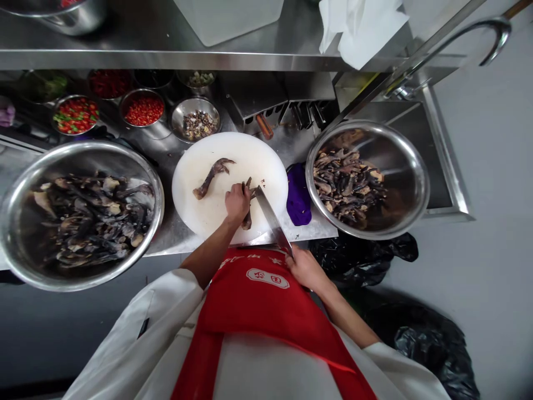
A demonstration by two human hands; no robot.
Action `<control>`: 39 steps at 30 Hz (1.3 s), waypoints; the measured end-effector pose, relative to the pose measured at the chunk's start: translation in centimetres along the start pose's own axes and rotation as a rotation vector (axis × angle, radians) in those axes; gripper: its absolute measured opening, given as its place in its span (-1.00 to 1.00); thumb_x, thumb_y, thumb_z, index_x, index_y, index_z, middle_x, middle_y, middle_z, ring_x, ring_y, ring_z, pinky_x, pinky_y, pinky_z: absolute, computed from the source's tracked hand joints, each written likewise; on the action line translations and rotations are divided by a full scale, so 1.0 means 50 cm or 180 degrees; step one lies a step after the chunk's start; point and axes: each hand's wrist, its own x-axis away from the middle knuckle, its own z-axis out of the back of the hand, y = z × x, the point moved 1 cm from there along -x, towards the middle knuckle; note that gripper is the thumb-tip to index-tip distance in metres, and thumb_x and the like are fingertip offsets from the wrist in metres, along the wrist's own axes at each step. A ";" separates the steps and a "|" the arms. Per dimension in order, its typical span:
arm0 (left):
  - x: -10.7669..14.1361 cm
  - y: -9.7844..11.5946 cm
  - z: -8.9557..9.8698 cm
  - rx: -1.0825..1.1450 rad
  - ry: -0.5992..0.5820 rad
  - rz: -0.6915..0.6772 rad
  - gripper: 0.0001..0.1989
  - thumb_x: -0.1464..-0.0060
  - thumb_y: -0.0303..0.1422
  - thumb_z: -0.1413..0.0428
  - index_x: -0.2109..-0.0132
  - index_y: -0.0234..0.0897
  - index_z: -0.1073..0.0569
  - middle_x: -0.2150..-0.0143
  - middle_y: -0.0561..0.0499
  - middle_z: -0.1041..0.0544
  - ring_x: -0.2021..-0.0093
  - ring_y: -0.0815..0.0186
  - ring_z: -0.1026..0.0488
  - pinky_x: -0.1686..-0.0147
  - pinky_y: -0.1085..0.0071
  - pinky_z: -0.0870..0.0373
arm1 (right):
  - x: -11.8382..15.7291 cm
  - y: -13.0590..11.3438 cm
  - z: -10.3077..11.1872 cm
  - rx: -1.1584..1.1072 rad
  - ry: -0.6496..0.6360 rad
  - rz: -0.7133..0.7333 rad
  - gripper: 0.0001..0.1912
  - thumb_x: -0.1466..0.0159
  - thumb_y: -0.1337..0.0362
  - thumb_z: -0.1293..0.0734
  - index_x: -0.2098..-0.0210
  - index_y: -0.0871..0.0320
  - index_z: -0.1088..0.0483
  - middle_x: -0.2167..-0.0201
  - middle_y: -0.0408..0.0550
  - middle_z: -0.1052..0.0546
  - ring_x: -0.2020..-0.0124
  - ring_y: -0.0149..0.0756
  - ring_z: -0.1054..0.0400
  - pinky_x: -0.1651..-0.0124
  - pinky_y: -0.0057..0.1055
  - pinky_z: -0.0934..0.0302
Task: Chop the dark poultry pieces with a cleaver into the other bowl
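Note:
My left hand [237, 201] is closed on a dark chicken foot [247, 220], pressing it against the round white cutting board [189, 214]. My right hand [307, 268] grips the handle of a kitchen knife [272, 221]. The blade slants up and left across the board, its tip end at the claw end of the held foot. Whether the edge has gone into the foot is too small to tell. Another dark chicken foot [212, 178] lies loose on the board, left of my left hand. A few dark crumbs lie near the blade tip.
A large steel bowl [156, 222] of dark chicken feet stands left, another [422, 186] with smaller-looking feet right. A purple cloth [298, 194] lies beside the board. Behind are bowls of chopped chillies [144, 109], a knife rack [258, 97] and a shelf [166, 58]; a sink [445, 161] is right.

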 end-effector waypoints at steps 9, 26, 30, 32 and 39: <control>-0.024 -0.033 0.088 0.3187 0.0198 0.1528 -0.76 -0.19 -0.14 -0.02 0.20 -0.21 -0.25 0.43 0.13 -0.37 0.52 0.44 -0.40 0.52 0.52 -0.31 | -0.055 0.046 -0.012 -0.1748 -0.0190 -0.0150 -0.90 -0.24 0.18 -0.16 0.35 0.06 -0.18 0.72 -0.34 -0.30 0.72 -0.34 -0.28 0.59 -0.48 -0.09; 0.112 -0.036 0.122 -0.1174 -0.1024 0.0066 -0.71 -0.14 -0.28 -0.06 0.00 -0.24 -0.41 0.12 -0.14 -0.44 0.07 0.14 -0.39 0.06 0.24 -0.34 | -0.143 -0.023 0.058 -0.0975 0.0612 0.0621 -0.79 -0.28 0.15 -0.16 0.23 0.11 -0.32 0.68 -0.23 -0.37 0.63 -0.31 -0.31 0.49 -0.46 -0.14; 0.119 -0.057 0.152 -0.1230 -0.0559 0.0149 -0.73 -0.19 -0.22 0.00 0.10 -0.25 -0.49 0.12 -0.16 -0.44 0.07 0.13 -0.38 0.04 0.22 -0.31 | -0.162 -0.059 0.061 -0.1011 0.0652 0.0936 -0.72 -0.28 0.11 -0.17 0.14 0.12 -0.35 0.61 -0.19 -0.42 0.57 -0.30 -0.35 0.44 -0.46 -0.19; 0.083 -0.074 0.181 -0.1376 0.0003 0.0206 -0.67 -0.19 -0.19 0.00 0.01 -0.25 -0.47 -0.05 -0.21 -0.37 -0.08 0.06 -0.30 -0.05 0.15 -0.25 | -0.173 -0.070 0.063 -0.0965 0.0599 0.0946 -0.72 -0.28 0.11 -0.18 0.15 0.12 -0.35 0.63 -0.19 -0.41 0.57 -0.29 -0.35 0.45 -0.46 -0.19; -0.087 -0.138 0.214 -0.1378 -0.0103 0.0294 -0.71 -0.19 -0.26 0.03 0.05 -0.33 -0.44 0.07 -0.27 -0.40 -0.05 -0.04 -0.25 -0.04 0.08 -0.19 | -0.177 -0.078 0.062 -0.1183 0.0337 0.0730 -0.79 -0.26 0.08 -0.17 0.28 0.08 -0.28 0.72 -0.26 -0.34 0.66 -0.30 -0.32 0.51 -0.46 -0.18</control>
